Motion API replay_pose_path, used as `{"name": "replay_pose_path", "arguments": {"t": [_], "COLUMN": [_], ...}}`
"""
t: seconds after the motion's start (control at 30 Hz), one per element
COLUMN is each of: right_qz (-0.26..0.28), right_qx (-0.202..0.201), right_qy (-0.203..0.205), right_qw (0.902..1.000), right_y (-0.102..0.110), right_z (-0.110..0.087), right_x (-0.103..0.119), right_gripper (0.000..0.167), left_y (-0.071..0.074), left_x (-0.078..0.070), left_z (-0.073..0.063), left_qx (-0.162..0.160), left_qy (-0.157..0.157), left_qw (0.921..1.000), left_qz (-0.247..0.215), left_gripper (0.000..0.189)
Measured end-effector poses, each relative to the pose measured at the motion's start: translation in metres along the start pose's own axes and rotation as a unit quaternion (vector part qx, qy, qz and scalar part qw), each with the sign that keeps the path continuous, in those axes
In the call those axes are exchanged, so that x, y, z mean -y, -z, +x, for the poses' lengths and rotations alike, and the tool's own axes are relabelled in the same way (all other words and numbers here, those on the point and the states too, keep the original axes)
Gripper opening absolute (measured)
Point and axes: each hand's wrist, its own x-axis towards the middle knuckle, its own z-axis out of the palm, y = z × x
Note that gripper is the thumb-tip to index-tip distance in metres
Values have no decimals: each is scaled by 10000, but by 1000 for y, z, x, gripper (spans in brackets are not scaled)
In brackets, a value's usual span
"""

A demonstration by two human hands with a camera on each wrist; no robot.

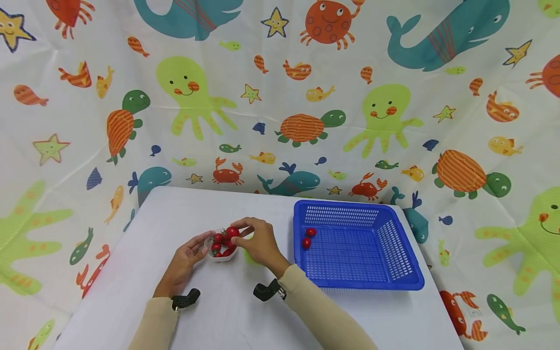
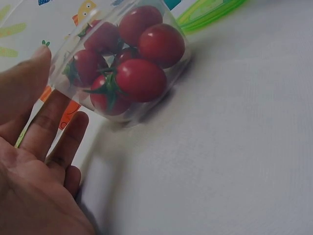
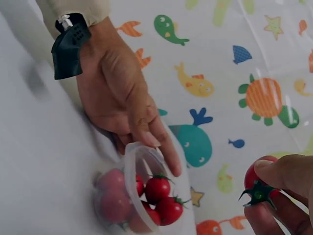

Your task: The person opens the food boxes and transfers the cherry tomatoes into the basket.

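On the white surface [image 1: 232,316], left hand [image 1: 184,260], fingers extended, touches clear plastic container [image 1: 222,259]; right hand [image 1: 260,243] pinches cherry tomato [image 3: 251,177]

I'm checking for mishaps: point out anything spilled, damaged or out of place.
Nothing stands out: the shiny red tomatoes sit inside the clear plastic tub and the rectangular blue plastic basket, the right hand pinches another tomato, and no spill or damage shows.
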Motion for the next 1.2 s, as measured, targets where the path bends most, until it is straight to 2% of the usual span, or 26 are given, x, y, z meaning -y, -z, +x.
{"name": "replay_pose_path", "arguments": {"t": [0.43, 0.97, 1.2], "right_qz": [18, -40, 36], "right_qx": [-322, -701, -847], "right_qy": [45, -108, -413], "right_qw": [9995, 9975, 9955], "right_y": [32, 75, 89], "right_z": [-6, -10, -12], "right_x": [7, -13, -21], "right_gripper": [35, 35, 34], "left_y": [2, 4, 3], "left_x": [1, 3, 2], "left_z": [-1, -1, -1], "left_qx": [126, 168, 149], "left_qy": [-93, -282, -240], "left_qw": [9998, 9992, 9994], "left_qz": [-126, -221, -205], "left_gripper": [61, 59, 58]}}
